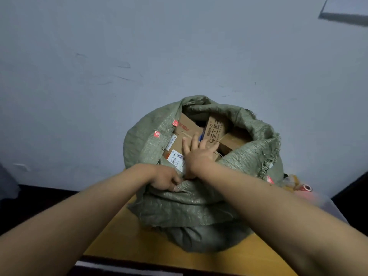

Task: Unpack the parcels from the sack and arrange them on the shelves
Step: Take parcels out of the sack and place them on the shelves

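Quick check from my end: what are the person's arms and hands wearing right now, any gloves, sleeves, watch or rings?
Nothing shows on either one. The left hand and right hand are bare, with no gloves, and no rings are visible on the fingers. Both forearms are uncovered all the way to the frame edge: no sleeves, cuffs, watch or wristbands in view. Any clothing further up the arms lies outside the picture.

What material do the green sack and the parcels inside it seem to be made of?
The sack looks like woven plastic fabric: a coarse weave with a dull sheen and frayed threads at its rim. The parcels appear to be plain brown cardboard, matte, with printed characters and white paper labels stuck on.
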